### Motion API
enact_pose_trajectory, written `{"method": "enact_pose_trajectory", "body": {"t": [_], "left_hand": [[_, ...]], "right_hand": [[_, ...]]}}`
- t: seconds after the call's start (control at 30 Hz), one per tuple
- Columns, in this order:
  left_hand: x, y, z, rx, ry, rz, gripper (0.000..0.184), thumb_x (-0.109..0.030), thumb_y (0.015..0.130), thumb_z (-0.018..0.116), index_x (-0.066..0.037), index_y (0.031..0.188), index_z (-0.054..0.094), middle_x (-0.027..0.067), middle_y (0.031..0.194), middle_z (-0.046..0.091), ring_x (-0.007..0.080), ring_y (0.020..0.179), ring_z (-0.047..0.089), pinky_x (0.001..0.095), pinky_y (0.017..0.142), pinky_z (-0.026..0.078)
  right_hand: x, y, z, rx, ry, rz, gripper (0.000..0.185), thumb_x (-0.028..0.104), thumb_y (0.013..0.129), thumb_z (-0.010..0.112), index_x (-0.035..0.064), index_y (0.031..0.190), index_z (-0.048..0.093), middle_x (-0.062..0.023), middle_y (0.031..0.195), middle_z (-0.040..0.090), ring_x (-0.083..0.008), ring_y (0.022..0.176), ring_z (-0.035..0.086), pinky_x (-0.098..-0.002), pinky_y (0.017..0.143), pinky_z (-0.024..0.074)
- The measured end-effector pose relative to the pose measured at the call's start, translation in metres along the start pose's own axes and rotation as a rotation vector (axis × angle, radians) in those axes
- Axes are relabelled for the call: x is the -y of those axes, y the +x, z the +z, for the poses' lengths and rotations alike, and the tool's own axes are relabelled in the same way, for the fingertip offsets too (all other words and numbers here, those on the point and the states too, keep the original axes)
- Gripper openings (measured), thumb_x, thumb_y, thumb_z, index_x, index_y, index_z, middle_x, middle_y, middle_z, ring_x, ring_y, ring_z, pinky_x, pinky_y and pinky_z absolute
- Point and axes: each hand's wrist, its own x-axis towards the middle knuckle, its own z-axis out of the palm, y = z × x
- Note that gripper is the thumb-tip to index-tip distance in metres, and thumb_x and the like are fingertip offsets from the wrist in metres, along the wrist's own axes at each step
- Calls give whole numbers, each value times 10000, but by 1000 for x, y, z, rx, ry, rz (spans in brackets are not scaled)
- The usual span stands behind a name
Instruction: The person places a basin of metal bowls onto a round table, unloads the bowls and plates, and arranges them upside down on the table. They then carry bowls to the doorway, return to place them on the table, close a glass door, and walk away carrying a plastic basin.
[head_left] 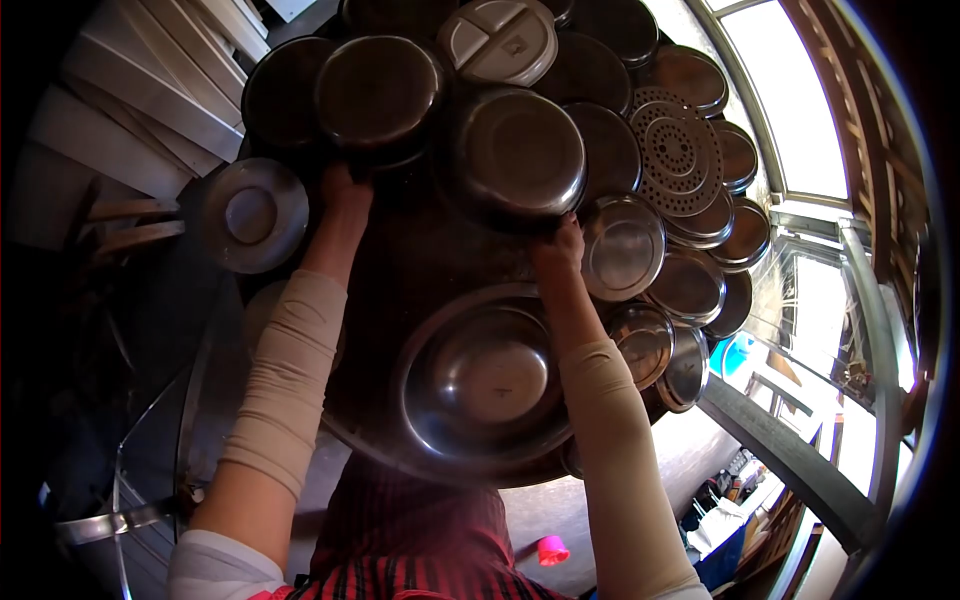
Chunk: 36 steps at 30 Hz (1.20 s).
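My right hand [562, 243] grips the near rim of an upturned round metal bowl [525, 150], its thumb showing at the edge and the other fingers hidden. My left hand [346, 188] reaches to the near edge of another upturned metal bowl [378, 92]; its fingers are lost in shadow beneath the rim. Between my forearms and closer to my body lies a wide, shiny metal basin [480, 375], facing up. All of these rest on or over a dark round table [400, 260].
Several metal lids [622, 247] overlap along the right side, with a perforated steamer plate [676, 150] among them. At the back sits a divided tray [498, 40]. A plate-like metal dish [250, 215] is left of my arm. A pink cup [551, 550] lies below.
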Motion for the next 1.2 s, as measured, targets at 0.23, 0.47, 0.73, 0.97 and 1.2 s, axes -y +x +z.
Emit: {"method": "enact_pose_trajectory", "body": {"t": [0.23,0.47,0.73,0.97,1.2], "left_hand": [[-1,-31,16,-155,183,133,195,-115,748,595,-140,940,568,3,924,566,138,828,531,287,666,440],[-6,-59,35,-285,455,156,100,-112,774,523,-98,863,565,14,796,543,120,641,493,240,523,386],[0,-36,9,-92,489,265,91,-83,768,508,-79,851,547,31,772,530,126,638,485,251,531,387],[-10,-75,-10,30,548,238,161,-88,778,540,-51,934,524,40,855,531,127,735,500,262,634,428],[-31,-277,-21,489,1135,396,261,-82,829,540,-35,1085,527,54,970,545,131,823,517,257,753,422]], "right_hand": [[-2,6,-5,-91,-198,57,350,258,926,320,35,1176,422,-114,1178,471,-256,1053,486,-419,931,392],[1,-3,-2,-107,-321,68,264,203,891,417,28,1072,497,-111,1011,552,-247,882,561,-414,734,481],[1,-12,-9,-54,-814,-74,242,133,815,500,-14,1005,532,-117,911,573,-220,802,560,-366,660,465],[27,-69,8,180,-940,-354,271,144,761,556,-62,936,573,-134,875,598,-183,786,546,-303,724,422],[66,-146,-72,247,-1286,-445,186,153,795,561,8,902,608,-153,861,601,-200,810,568,-306,690,438]]}}
